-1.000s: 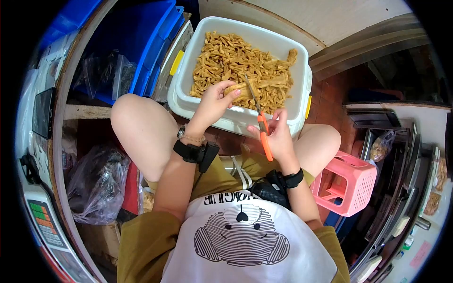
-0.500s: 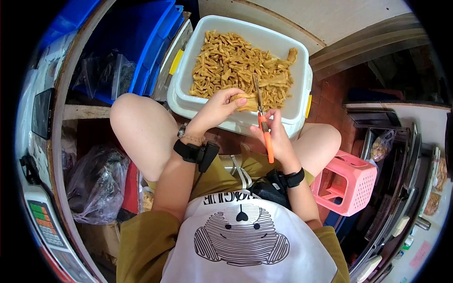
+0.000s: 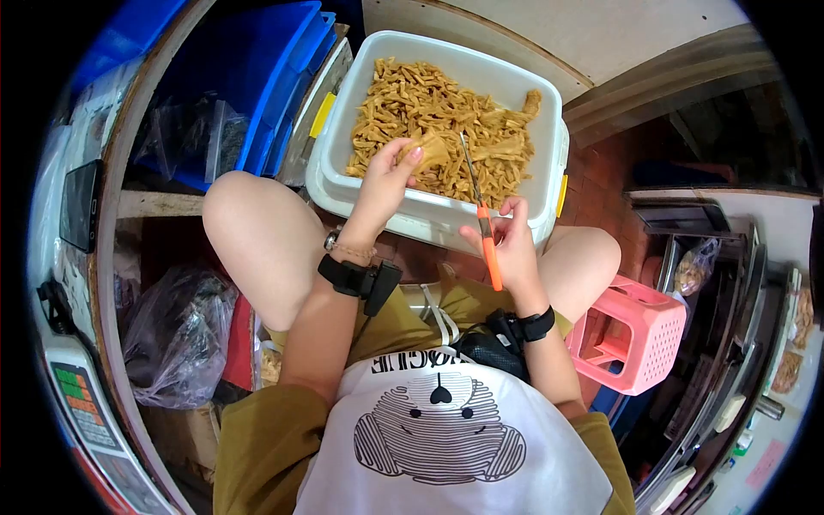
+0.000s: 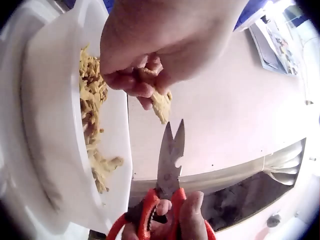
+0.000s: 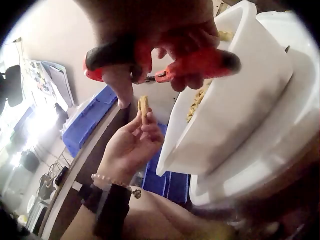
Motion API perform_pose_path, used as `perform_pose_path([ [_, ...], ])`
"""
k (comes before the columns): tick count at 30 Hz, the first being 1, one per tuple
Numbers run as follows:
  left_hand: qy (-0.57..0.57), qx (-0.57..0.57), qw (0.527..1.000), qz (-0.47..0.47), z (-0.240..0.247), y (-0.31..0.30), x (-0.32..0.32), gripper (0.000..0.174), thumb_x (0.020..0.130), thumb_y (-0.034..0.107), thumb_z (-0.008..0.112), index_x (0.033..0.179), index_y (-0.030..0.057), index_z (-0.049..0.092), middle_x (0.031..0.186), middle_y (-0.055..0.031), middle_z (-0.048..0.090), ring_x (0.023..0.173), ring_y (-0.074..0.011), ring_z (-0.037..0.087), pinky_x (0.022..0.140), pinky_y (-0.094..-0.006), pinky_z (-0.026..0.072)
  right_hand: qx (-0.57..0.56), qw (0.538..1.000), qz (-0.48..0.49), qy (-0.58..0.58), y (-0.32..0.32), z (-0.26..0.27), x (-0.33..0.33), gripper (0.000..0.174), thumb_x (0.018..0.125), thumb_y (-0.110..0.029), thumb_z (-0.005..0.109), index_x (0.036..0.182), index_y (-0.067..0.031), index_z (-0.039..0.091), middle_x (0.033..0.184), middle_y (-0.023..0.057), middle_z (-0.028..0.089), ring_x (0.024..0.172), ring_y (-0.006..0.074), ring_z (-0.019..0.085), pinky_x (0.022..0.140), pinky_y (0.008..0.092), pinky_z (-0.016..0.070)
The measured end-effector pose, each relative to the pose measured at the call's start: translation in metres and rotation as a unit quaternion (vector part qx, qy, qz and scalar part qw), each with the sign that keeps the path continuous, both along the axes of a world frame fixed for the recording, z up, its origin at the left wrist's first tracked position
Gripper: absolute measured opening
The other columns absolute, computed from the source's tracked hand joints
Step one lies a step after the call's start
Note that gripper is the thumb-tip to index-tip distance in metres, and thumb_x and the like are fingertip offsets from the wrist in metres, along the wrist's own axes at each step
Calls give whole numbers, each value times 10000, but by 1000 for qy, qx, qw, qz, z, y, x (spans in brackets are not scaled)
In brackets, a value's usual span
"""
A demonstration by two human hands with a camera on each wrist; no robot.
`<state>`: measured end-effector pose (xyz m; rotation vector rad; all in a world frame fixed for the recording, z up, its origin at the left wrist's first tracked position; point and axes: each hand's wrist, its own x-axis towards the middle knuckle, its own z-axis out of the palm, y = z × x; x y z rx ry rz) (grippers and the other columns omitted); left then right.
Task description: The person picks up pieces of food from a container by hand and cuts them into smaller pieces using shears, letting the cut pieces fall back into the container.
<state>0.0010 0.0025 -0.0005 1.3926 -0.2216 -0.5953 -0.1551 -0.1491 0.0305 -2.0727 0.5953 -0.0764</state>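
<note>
Over the near side of a white tub (image 3: pixel 345 112), my left hand (image 3: pixel 384 189) pinches a soft, folded tan food piece (image 3: pixel 435 150) between thumb and fingers. My right hand (image 3: pixel 513 249) grips orange-handled scissors (image 3: pixel 489 245), their blades pointing away from me over the tub. Seen from the left wrist, the scissor blades (image 4: pixel 170 155) are slightly parted, their tips just below the hanging end of the piece (image 4: pixel 161 109). A heap of tan cut strips (image 3: pixel 421 99) covers the tub's floor, with larger uncut pieces at its right side.
The tub sits in a larger white container with yellow latches (image 3: pixel 323 114) between the person's knees. Blue bins (image 3: pixel 279 94) stand at the left, above a plastic bag (image 3: pixel 180 335). A pink stool (image 3: pixel 652 343) is by the right knee. A board wall (image 3: pixel 549 34) stands behind the tub.
The left hand dipped toward the body with the piece at the blades, then rose up and left with it. The scissors swung more upright and now stand apart from the piece.
</note>
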Motion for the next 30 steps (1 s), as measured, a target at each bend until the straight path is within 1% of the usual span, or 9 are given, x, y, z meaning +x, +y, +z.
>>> perform_pose_path([
  [3,43,-52,997,40,7,1,1,312,961,282,580,1142,29,565,856,16,600,687,-47,498,615,-190,418,-22,998,42,-48,2,-1,0,672,724,-386,824,1017,-75,306,662,92,594,553,211,551,547,328,458],
  [5,57,-73,995,43,10,1,1,318,964,286,576,1151,28,558,875,16,601,701,-45,500,635,-190,423,-21,998,52,-17,4,6,1,674,724,-387,822,1022,-74,305,688,100,608,575,228,568,565,338,467],
  [12,-14,-30,997,-73,2,0,0,278,960,251,583,1152,50,590,943,27,620,823,-35,541,701,-192,428,-46,994,76,58,4,14,2,692,737,-419,799,1058,-58,304,760,128,637,648,288,618,626,364,496],
  [13,-32,-35,994,-97,1,0,1,273,957,240,588,1148,44,591,949,28,620,830,-33,549,709,-201,439,-46,994,76,58,3,13,1,692,737,-419,799,1058,-58,304,760,128,637,648,288,618,626,364,496],
  [16,-89,23,983,-162,4,3,0,279,951,232,602,1135,24,586,961,26,618,831,-44,567,730,-215,460,-42,996,83,15,3,4,-1,662,777,-343,790,1108,-64,289,840,131,616,697,191,563,686,313,487],
  [18,-58,-11,984,-169,7,0,-4,284,948,232,605,1135,19,582,967,22,619,839,-53,576,742,-219,465,-15,997,81,3,3,0,-1,741,755,-435,780,1131,-32,284,870,170,634,744,334,632,696,378,505],
  [22,-10,-46,982,-185,13,-1,-5,294,946,232,610,1135,10,578,983,12,621,863,-74,599,764,-229,480,44,996,69,-38,5,-4,-1,751,759,-443,774,1142,-31,277,898,181,628,776,334,632,711,379,504],
  [28,-16,-58,986,-158,17,1,-6,275,947,218,602,1100,-11,596,920,-9,643,804,-57,581,732,-223,464,-32,996,79,-22,6,9,1,743,747,-465,779,1107,-37,290,850,170,605,737,308,611,692,380,495],
  [30,-31,-54,989,-137,14,0,-3,278,946,216,605,1104,-12,596,911,-3,640,799,-51,572,722,-219,459,-61,995,76,-17,7,10,1,717,723,-448,806,1040,-50,301,771,148,579,668,292,588,633,377,482],
])
